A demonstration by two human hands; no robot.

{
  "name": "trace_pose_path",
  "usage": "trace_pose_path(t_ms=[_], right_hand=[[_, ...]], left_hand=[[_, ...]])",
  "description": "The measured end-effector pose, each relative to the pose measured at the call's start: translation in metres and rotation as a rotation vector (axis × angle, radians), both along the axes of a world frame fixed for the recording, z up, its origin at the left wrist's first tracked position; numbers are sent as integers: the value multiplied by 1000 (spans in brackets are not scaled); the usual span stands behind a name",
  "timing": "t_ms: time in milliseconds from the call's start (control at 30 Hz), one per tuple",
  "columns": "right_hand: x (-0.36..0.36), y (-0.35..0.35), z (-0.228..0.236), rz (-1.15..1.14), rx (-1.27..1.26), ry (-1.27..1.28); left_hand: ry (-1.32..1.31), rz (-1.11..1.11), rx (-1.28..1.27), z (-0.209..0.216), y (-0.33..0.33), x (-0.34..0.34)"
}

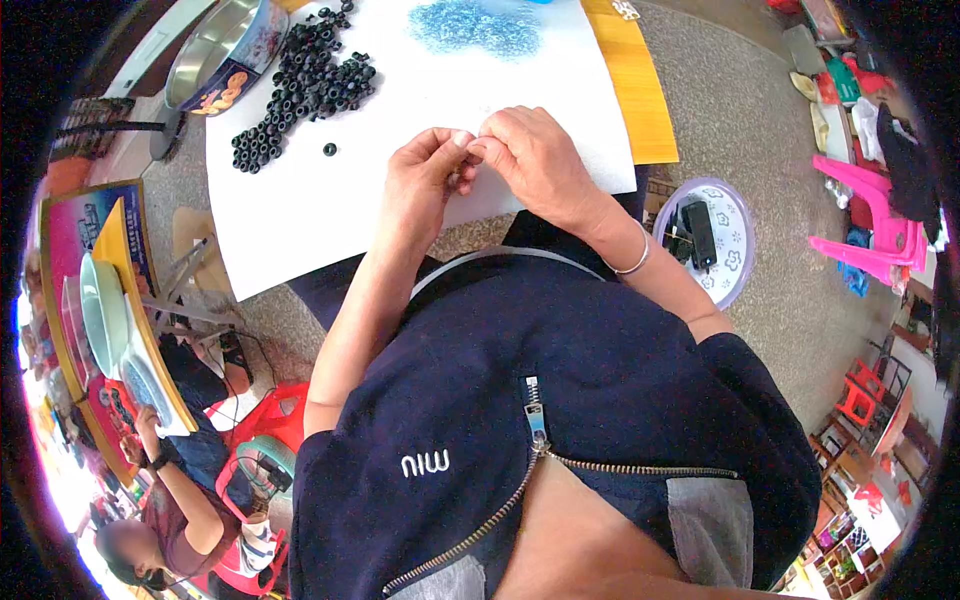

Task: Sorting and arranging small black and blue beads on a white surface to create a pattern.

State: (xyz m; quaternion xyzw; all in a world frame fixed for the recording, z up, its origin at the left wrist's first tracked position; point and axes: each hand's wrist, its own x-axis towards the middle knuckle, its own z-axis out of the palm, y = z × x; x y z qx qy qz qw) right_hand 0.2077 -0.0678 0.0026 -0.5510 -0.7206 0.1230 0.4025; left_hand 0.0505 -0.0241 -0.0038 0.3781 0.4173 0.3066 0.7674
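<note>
Now | left hand, right hand: grips pinched narrow, contents unclear | chunky black rings, heaped | white sheet

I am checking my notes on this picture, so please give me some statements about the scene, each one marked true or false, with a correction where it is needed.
1. The left hand and right hand are close together. True.
2. One black ring lies apart from the pile of black rings. True.
3. That pile is to the right of both hands. False: it is to their left.
4. The left wrist wears a watch. False: it is bare; a silver bracelet is on the right wrist.
5. An open round tin is beside the pile. True.
</note>
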Motion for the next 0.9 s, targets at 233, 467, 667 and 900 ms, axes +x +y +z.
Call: trace_pose_path(t_ms=[233,467,667,900], right_hand=[[-7,-5,0,-85,-54,266],[-10,-10,5,-75,-333,654],[-3,-6,-1,-42,-135,399],[-1,-7,9,22,-332,872]], left_hand=[[2,47,79,10,-4,6],[3,69,140,10,-5,6],[-121,28,-29,9,-2,4],[-275,-155,-223,6,2,-1]])
